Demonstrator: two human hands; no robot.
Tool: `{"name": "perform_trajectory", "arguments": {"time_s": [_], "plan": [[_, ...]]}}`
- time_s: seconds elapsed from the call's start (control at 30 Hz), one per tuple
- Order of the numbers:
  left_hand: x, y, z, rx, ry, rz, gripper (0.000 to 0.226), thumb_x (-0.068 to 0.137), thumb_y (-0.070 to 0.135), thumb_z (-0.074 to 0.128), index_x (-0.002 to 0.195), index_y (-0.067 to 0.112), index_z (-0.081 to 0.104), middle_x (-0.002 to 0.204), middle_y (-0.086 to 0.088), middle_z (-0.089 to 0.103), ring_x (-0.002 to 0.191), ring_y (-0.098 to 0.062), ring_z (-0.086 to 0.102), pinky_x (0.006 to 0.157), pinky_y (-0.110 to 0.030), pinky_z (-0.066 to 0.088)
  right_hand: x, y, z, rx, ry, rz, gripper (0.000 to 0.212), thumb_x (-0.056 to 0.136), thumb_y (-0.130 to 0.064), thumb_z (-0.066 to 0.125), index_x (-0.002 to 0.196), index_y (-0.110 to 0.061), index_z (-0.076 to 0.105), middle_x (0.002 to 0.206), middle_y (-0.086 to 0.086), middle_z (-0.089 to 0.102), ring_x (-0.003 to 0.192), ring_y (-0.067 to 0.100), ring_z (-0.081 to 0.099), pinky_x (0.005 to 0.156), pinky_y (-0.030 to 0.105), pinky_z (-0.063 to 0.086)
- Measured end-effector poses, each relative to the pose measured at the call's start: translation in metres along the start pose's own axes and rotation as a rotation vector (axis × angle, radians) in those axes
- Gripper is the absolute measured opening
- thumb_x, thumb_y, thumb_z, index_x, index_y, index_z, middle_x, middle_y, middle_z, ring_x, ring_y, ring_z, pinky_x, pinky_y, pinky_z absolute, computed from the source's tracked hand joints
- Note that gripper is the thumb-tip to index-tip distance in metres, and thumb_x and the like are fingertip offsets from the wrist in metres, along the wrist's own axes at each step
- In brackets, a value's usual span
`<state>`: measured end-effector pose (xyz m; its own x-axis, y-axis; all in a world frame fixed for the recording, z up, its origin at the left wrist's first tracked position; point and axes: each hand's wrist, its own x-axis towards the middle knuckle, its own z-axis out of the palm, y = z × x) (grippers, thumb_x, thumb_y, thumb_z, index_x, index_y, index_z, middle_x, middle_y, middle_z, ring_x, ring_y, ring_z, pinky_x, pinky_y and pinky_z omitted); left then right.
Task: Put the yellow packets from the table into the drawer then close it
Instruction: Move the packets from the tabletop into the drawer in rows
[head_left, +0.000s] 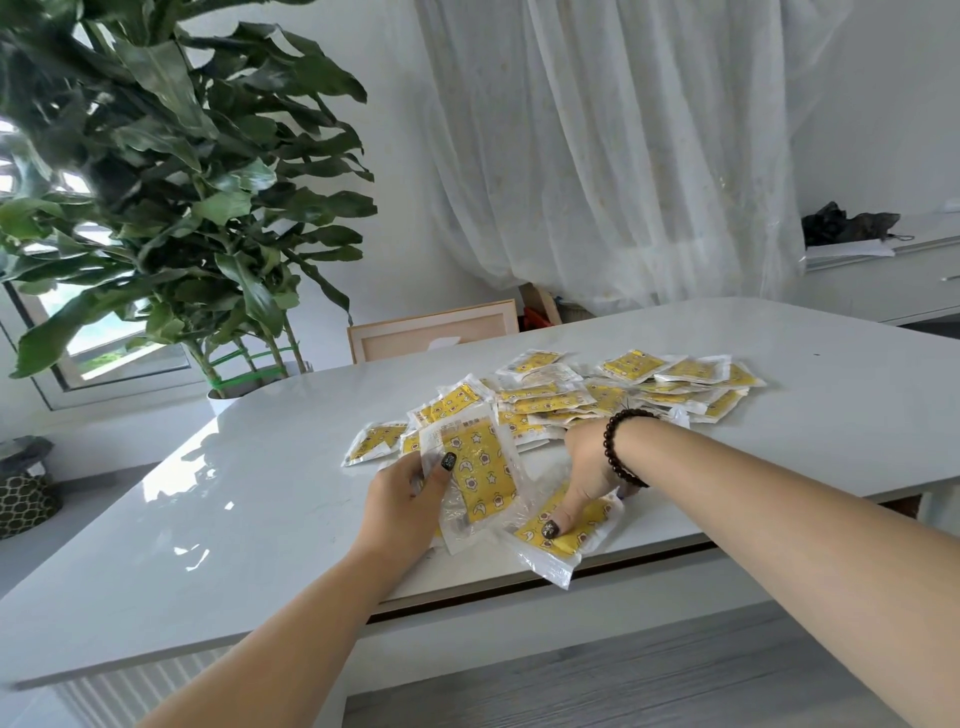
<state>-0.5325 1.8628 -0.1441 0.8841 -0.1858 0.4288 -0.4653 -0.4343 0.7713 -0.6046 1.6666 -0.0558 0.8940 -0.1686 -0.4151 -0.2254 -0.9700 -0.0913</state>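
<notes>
Several yellow packets in clear wrappers (597, 389) lie scattered across the middle of the white table (234, 509). My left hand (402, 499) grips a small stack of yellow packets (480, 475), thumb on top, just above the tabletop. My right hand (587, 467), a dark bead bracelet on its wrist, pinches another yellow packet (563, 543) that overhangs the table's near edge, thumb pressing on its top. A dark slit under the tabletop edge (613, 564) may be the drawer front; no open drawer shows.
A big leafy plant (171, 197) in a white pot stands behind the table's left end. A wooden frame (431, 332) leans behind the table. White curtains hang at the back, with a white sideboard (883, 280) at the far right. Grey floor lies below.
</notes>
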Motion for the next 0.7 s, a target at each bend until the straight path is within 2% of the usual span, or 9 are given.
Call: {"name": "perform_trajectory", "arguments": {"time_s": [0.07,0.17,0.2,0.27,0.33,0.43,0.5,0.63,0.7], "plan": [[0.0,0.001,0.0,0.006,0.0,0.004,0.036,0.096,0.03,0.055,0.081,-0.003,0.059,0.062,0.0,0.038,0.059,-0.015,0.034,0.057,-0.03,0.031,0.003,0.0,0.0,0.027,0.006,-0.007,0.058,0.065,-0.055,0.079,0.092,-0.01,0.052,0.091,0.007,0.054,0.069,0.02,0.051,0.064,0.03,0.048],[-0.001,0.002,-0.001,0.005,-0.008,0.002,0.034,0.096,0.028,0.055,0.081,-0.002,0.059,0.062,0.001,0.039,0.06,-0.016,0.035,0.058,-0.03,0.031,0.006,-0.001,0.002,0.109,0.103,-0.092,0.085,0.062,-0.044,0.085,0.129,-0.007,0.048,0.125,0.005,0.056,0.107,0.023,0.057,0.091,0.034,0.051],[-0.002,0.003,-0.001,0.013,-0.012,0.007,0.034,0.096,0.027,0.055,0.08,-0.002,0.057,0.062,0.002,0.038,0.061,-0.016,0.035,0.058,-0.031,0.031,0.005,-0.003,0.002,0.13,0.144,-0.136,0.084,0.062,-0.039,0.086,0.129,-0.008,0.048,0.125,0.004,0.056,0.108,0.022,0.057,0.09,0.033,0.051],[-0.003,0.005,-0.001,0.042,-0.018,0.023,0.033,0.096,0.024,0.055,0.075,0.0,0.052,0.061,0.005,0.037,0.06,-0.016,0.034,0.057,-0.03,0.029,0.007,-0.006,0.003,0.154,0.293,-0.27,0.04,0.066,-0.03,0.085,0.09,-0.017,0.056,0.09,0.0,0.056,0.08,0.015,0.054,0.064,0.025,0.047],[-0.006,0.009,-0.001,0.082,-0.025,0.06,0.032,0.096,0.021,0.055,0.068,0.007,0.046,0.06,0.007,0.037,0.059,-0.014,0.033,0.055,-0.026,0.027,0.008,-0.011,0.004,0.171,0.443,-0.371,0.034,0.073,-0.024,0.079,0.071,-0.02,0.045,0.083,-0.001,0.048,0.079,0.018,0.048,0.058,0.024,0.039],[-0.009,0.013,-0.001,0.15,-0.03,0.157,0.034,0.094,0.012,0.054,0.064,0.017,0.041,0.06,0.008,0.038,0.059,-0.01,0.034,0.054,-0.021,0.029,0.013,-0.016,0.008,0.1,0.576,-0.469,0.031,0.077,-0.024,0.075,0.102,-0.012,0.059,0.134,0.005,0.038,0.127,0.022,0.032,0.1,0.032,0.038],[-0.01,0.014,-0.001,0.16,-0.024,0.202,0.038,0.093,0.006,0.053,0.062,0.021,0.037,0.062,0.008,0.039,0.06,-0.008,0.036,0.056,-0.017,0.03,0.018,-0.017,0.011,0.076,0.623,-0.537,0.037,0.076,-0.022,0.075,0.108,-0.01,0.06,0.145,0.002,0.033,0.135,0.021,0.026,0.109,0.035,0.03],[-0.015,0.015,-0.002,0.116,-0.058,0.278,0.031,0.092,0.013,0.049,0.064,0.019,0.04,0.065,0.009,0.044,0.068,-0.003,0.043,0.06,-0.016,0.032,0.02,-0.015,0.014,0.148,0.676,-0.626,0.034,0.073,-0.017,0.077,0.099,-0.012,0.057,0.104,-0.003,0.05,0.099,0.015,0.046,0.083,0.025,0.041],[-0.016,0.016,-0.004,0.051,-0.11,0.286,0.019,0.083,0.025,0.042,0.072,0.017,0.056,0.073,0.007,0.056,0.078,-0.006,0.049,0.068,-0.021,0.039,0.02,-0.011,0.018,0.22,0.711,-0.617,0.038,0.071,-0.015,0.078,0.101,-0.013,0.054,0.102,-0.003,0.05,0.093,0.013,0.047,0.074,0.023,0.038]]}}
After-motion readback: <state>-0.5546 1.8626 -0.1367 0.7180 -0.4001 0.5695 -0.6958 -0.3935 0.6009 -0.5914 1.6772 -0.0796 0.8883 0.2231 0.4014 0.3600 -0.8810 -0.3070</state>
